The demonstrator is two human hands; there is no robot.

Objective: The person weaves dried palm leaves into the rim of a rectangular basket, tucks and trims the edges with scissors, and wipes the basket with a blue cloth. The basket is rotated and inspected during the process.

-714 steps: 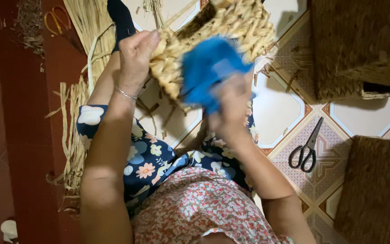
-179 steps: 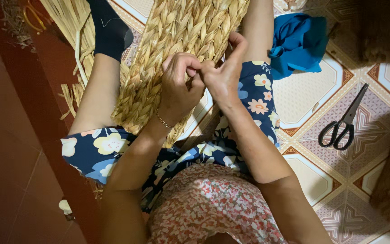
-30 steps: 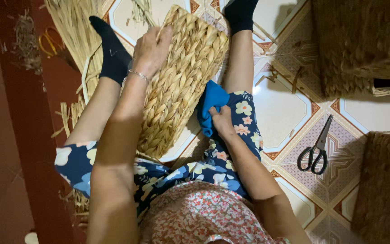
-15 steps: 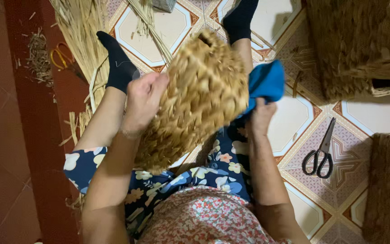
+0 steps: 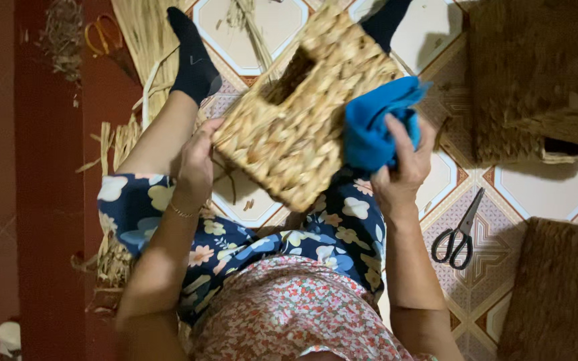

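Observation:
I sit on a tiled floor with my legs stretched out in black socks. My left hand [image 5: 199,157] grips the left edge of a woven straw basket [image 5: 302,113], which is lifted above my lap and tilted, its handle slot facing up. My right hand [image 5: 403,164] clutches a bunched blue cloth [image 5: 376,124] pressed against the basket's right side. The floral skirt covers my thighs below the basket.
Black-handled scissors [image 5: 459,234] lie on the tile to my right. Darker woven baskets stand at the upper right [image 5: 536,80] and lower right [image 5: 560,294]. Loose straw bundles [image 5: 138,40] and orange-handled scissors [image 5: 102,37] lie at the upper left by a red floor strip.
The basket came up off my legs and turned so its handle slot shows. My right hand carried the blue cloth from my knee up against the basket's right side.

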